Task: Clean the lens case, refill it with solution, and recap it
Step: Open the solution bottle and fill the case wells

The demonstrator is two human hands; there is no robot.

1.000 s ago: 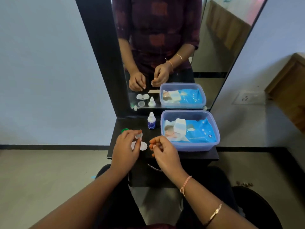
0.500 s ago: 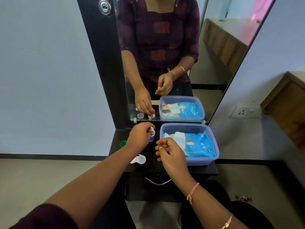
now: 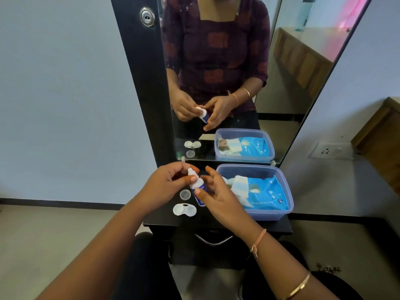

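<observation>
Above the black table (image 3: pixel 218 226), in front of the mirror (image 3: pixel 216 61), both hands meet on a small white bottle (image 3: pixel 197 185) with a blue label, tilted so its cap leans left. The label's writing is too small and blurred to read. The left grip (image 3: pixel 164 187) has its fingers curled, and the fingertips pinch the bottle's white cap. The right grip (image 3: pixel 218 198) holds the body, thumb pressed on the near side and loosely spread fingers behind it. On the table just below the bottle lies the case (image 3: pixel 184 210), white, both wells uncovered. A clear round cap (image 3: pixel 185 194) sits just beyond it, close to the left grip and apart from the case. To the right stands a pale blue tub (image 3: pixel 281 214) holding a bright blue wipes pack (image 3: pixel 268 195). The pack has a line of white print along its lower edge that seems to include "WET", though I cannot read it with certainty. A folded white cloth (image 3: pixel 239 184) lies over the pack's left end. The mirror repeats the hands, bottle, case and tub.
</observation>
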